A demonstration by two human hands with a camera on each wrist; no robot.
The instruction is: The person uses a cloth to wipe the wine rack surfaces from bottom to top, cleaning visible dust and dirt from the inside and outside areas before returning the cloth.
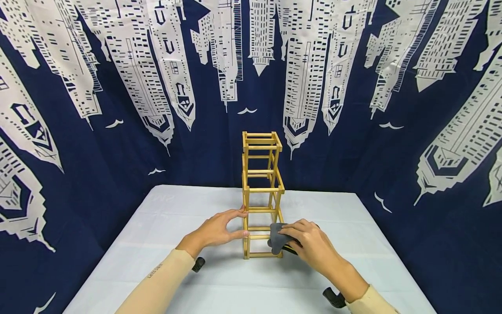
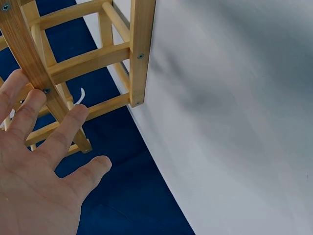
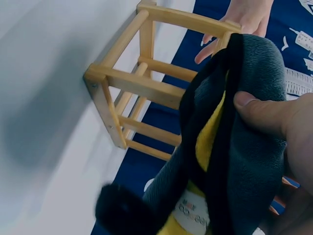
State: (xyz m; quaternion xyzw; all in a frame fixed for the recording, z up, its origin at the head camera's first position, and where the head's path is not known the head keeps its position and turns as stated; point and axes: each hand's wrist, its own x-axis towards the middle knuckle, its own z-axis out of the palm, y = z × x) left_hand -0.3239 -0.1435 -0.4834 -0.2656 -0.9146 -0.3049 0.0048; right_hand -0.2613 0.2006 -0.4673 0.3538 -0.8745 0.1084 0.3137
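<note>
A light wooden open frame [image 1: 264, 190], stepped with slats and posts, stands upright on the white table. Beside its left side is my left hand [image 1: 217, 227], fingers spread and fairly straight, fingertips at the post; the left wrist view shows the same spread fingers [image 2: 61, 137] against the slats. My right hand [image 1: 310, 244] grips a folded grey cloth [image 1: 277, 239] at the frame's lower right front corner. In the right wrist view the cloth [image 3: 259, 147] shows black edging, a yellow inner side and a white label, with the thumb [image 3: 264, 112] pressed on it.
The white table [image 1: 157, 244] reaches back to a dark blue curtain [image 1: 219, 161] printed with white upside-down buildings and birds. Black device parts [image 1: 333, 298] show near the right wrist, and a similar black piece [image 1: 199, 264] by the left wrist.
</note>
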